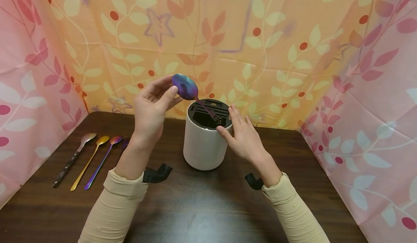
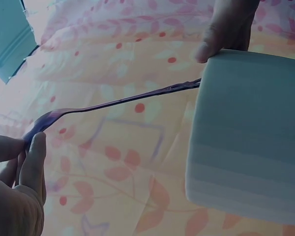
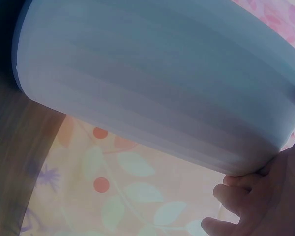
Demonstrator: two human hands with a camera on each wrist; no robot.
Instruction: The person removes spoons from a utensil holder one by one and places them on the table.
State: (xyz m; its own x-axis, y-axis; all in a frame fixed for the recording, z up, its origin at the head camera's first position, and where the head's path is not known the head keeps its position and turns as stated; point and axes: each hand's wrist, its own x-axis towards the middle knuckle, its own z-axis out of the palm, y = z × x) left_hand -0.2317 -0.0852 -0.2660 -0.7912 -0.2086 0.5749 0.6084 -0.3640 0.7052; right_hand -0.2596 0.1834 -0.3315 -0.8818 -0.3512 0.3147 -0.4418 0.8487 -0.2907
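Observation:
My left hand [image 1: 150,109] pinches an iridescent purple-blue spoon [image 1: 186,86] by its bowl, between thumb and fingers. The spoon slants down, its ornate handle end at the large opening in the black slotted top [image 1: 213,105] of a white cylindrical utensil holder [image 1: 206,149]. From the left wrist view, the spoon's handle [image 2: 113,102] meets the holder's rim; how far it reaches inside is hidden. Against the holder's right side rests my right hand [image 1: 244,138], thumb and fairly straight fingers touching near the rim. The right wrist view shows these fingers beside the white wall [image 3: 152,88].
On the dark wooden table's left lie a dark-handled spoon [image 1: 66,167], a gold spoon [image 1: 88,167] and a rainbow spoon [image 1: 102,165]. Another purple utensil [image 1: 125,143] is partly hidden by my left forearm. Patterned cloth [image 1: 208,29] surrounds the table's back and sides.

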